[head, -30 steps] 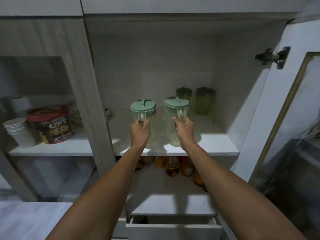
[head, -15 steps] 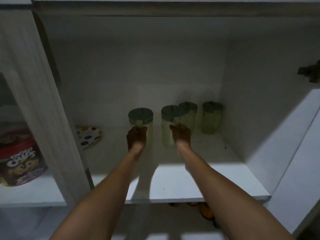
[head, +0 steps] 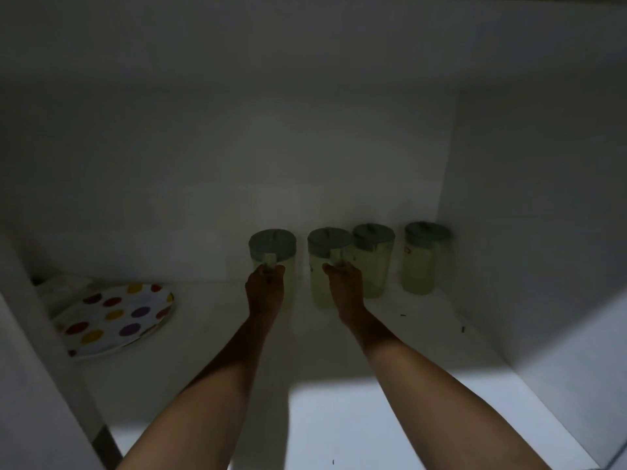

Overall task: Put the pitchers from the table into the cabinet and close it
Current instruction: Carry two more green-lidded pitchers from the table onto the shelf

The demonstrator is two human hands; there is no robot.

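I look into the dim white cabinet. Several clear pitchers with green lids stand in a row near its back wall. My left hand (head: 265,289) grips the handle of the leftmost pitcher (head: 272,247). My right hand (head: 343,286) holds the handle of the second pitcher (head: 328,252). Both held pitchers are upright, low over the shelf (head: 424,385); whether they touch it I cannot tell. To their right stand a third pitcher (head: 373,259) and a fourth pitcher (head: 422,257), untouched, close to the right wall.
A white plate with coloured dots (head: 113,317) lies tilted at the shelf's left, against a white bundle. The cabinet's left divider (head: 40,368) and right wall (head: 543,232) bound the compartment. The front of the shelf is lit.
My head and both arms have pushed deeper into the cabinet. The two held pitchers moved from the shelf's front edge back to the row beside the other two.
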